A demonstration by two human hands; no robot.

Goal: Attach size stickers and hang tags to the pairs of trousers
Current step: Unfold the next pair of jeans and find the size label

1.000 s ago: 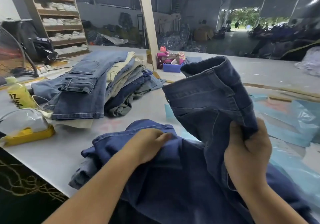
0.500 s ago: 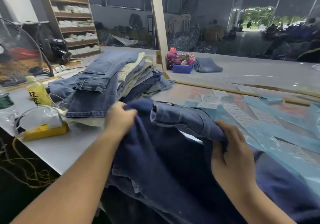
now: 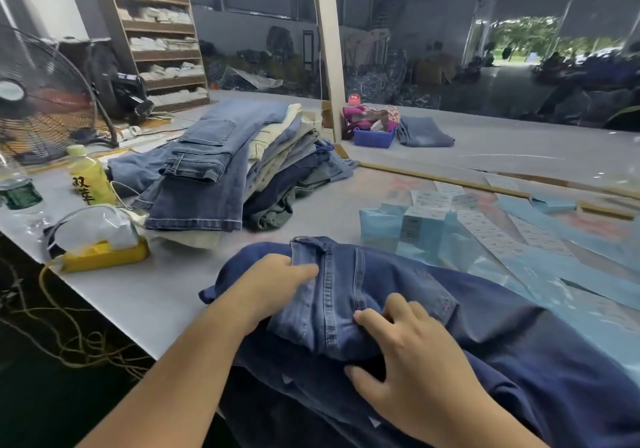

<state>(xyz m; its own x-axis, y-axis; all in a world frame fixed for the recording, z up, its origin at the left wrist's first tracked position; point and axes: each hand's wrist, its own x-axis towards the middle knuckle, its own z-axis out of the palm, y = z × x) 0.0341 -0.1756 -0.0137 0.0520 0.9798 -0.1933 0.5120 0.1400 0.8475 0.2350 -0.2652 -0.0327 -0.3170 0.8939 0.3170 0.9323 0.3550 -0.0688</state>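
A dark blue pair of jeans point(image 3: 485, 316) lies across the near edge of the table, its waistband end turned toward me. My left hand point(image 3: 270, 285) grips the waistband at its left corner, fingers tucked under the folded denim. Spread over the seat of the jeans lies my right hand point(image 3: 412, 354), whose fingertips press the fabric near the centre seam. Strips of white size stickers point(image 3: 485, 226) and pale blue hang tags point(image 3: 420, 226) lie on the table just beyond the jeans, to the right.
A pile of folded trousers point(image 3: 221, 177) sits at mid-left. On the left edge are a yellow drink bottle point(image 3: 88, 177), a water bottle point(image 3: 19, 194), a yellow box with a plastic bag point(image 3: 104, 253) and a fan point(image 3: 38, 97). A blue bin point(image 3: 374, 137) stands by the post.
The jeans were held up in the air, then brought down and laid flat on the table. My right hand let go of its bunched grip and now lies spread on the denim.
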